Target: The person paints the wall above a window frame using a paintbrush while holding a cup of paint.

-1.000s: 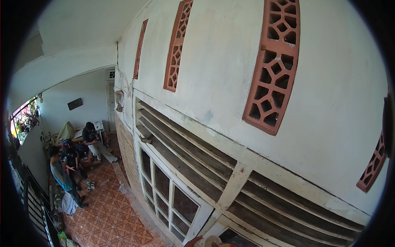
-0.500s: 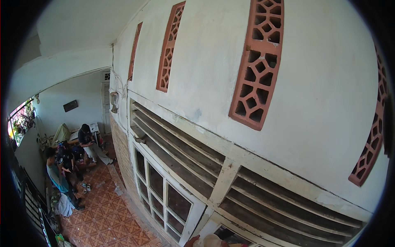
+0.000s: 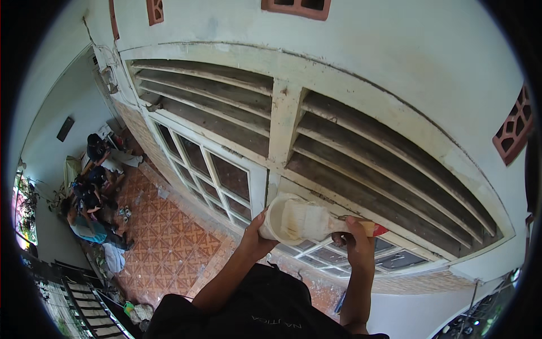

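My left hand [image 3: 257, 237] is wrapped round the side of a small whitish tub [image 3: 274, 219] held up in front of me, its opening facing me. Inside it shows pale, cream-coloured paint. A wide paintbrush [image 3: 313, 221], its bristles coated in the same pale colour, reaches over the tub's right side. Gripping the brush near the base of its wooden, red-ended handle is my right hand [image 3: 357, 234]. Whether the bristle tips touch the paint, I cannot tell. Both hands are in front of the white window frame, below the dusty louvres [image 3: 361, 152].
White paned windows [image 3: 231, 175] line the wall ahead. Far below, red patterned tiles [image 3: 164, 243] cover the floor. Several people [image 3: 93, 198] are gathered at the far left, near a white cloth [image 3: 114, 258]. A dark metal railing [image 3: 84, 299] stands at the lower left.
My view has tilted down from the upper wall. The tub, barely showing at the lower edge before, is now in full view with both hands, my forearms and the brush.
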`<state>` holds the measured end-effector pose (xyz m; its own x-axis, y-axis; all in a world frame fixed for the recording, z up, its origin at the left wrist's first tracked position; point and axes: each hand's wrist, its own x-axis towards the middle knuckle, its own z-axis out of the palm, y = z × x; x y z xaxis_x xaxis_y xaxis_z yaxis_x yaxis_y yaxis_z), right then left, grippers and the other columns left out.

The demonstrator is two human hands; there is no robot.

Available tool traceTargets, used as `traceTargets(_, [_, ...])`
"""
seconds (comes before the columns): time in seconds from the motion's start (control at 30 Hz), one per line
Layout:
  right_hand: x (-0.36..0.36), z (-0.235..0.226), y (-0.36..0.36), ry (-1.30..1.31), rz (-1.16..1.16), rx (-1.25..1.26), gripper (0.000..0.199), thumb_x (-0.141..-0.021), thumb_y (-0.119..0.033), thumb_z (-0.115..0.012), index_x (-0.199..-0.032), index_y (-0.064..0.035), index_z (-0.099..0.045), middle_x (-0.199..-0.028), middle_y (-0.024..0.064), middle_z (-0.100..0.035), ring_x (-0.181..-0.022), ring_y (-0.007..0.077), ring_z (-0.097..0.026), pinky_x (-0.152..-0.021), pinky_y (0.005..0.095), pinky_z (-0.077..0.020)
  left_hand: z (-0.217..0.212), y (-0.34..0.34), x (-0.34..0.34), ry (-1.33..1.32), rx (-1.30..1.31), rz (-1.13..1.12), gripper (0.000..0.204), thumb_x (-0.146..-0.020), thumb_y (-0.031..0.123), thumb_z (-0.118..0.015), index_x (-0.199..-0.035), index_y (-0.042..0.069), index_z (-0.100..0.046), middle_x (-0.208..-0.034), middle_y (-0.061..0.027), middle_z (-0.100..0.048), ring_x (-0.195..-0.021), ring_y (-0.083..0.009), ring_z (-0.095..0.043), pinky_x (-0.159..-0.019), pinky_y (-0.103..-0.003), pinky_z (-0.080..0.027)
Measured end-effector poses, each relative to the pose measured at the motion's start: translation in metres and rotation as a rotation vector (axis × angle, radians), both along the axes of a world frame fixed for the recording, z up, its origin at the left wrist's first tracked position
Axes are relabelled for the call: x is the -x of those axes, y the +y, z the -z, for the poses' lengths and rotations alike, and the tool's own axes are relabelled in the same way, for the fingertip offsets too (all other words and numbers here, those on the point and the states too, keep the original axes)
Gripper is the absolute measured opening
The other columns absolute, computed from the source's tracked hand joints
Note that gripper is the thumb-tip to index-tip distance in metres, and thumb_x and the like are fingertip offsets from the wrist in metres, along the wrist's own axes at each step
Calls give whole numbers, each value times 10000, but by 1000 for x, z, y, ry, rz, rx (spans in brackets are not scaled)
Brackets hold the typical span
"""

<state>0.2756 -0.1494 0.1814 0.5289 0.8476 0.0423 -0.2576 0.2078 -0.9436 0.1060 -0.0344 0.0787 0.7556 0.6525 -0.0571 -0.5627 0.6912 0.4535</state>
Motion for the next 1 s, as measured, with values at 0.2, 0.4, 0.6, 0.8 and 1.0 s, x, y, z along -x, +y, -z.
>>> traceTargets(0.2, [8, -1, -5, 80, 78, 30, 133, -821, -138, -544, -821, -7, -522, -703, 57, -506, -497, 138, -446, -443, 262, -327, -2, -12, 3, 7, -16, 7, 652, -818, 417, -497, -1337, 108, -249, -1315, -92, -351, -1196, -260, -370, -977, -445, -325])
traceTargets(0.4, [4, 3, -12, -172, 50, 120, 195, -817, -147, -569, -678, -13, -541, -558, 19, -481, -480, 104, -442, -444, 242, -339, 6, -22, 0, 6, 23, 36, 588, -826, 395, -506, -1289, 90, -309, -1251, -101, -403, -1148, -256, -419, -936, -441, -379])
traceTargets(0.6, [8, 2, -14, -603, -109, 247, 192, -784, -187, -631, -754, 3, -619, -583, 19, -576, -535, 67, -521, -481, 233, -405, 26, -32, -4, 49, 120, 122, 496, -802, 378, -555, -1163, 78, -396, -1142, -94, -465, -1089, -253, -465, -906, -453, -405])
traceTargets(0.8, [22, 12, -4, -703, -178, 281, 280, -806, -251, -585, -744, 21, -601, -596, 132, -588, -513, 165, -558, -500, 304, -433, 33, -35, -10, 43, 80, 188, 603, -808, 400, -502, -1287, 86, -313, -1253, -128, -411, -1170, -286, -396, -986, -474, -308])
traceTargets(1.0, [31, 28, 4, -602, -104, 380, 298, -823, -266, -586, -734, 19, -600, -610, 64, -594, -556, 94, -537, -511, 253, -423, 31, -19, -4, 158, 50, 218, 618, -815, 432, -433, -1291, 59, -307, -1289, -160, -365, -1200, -322, -352, -1008, -508, -259])
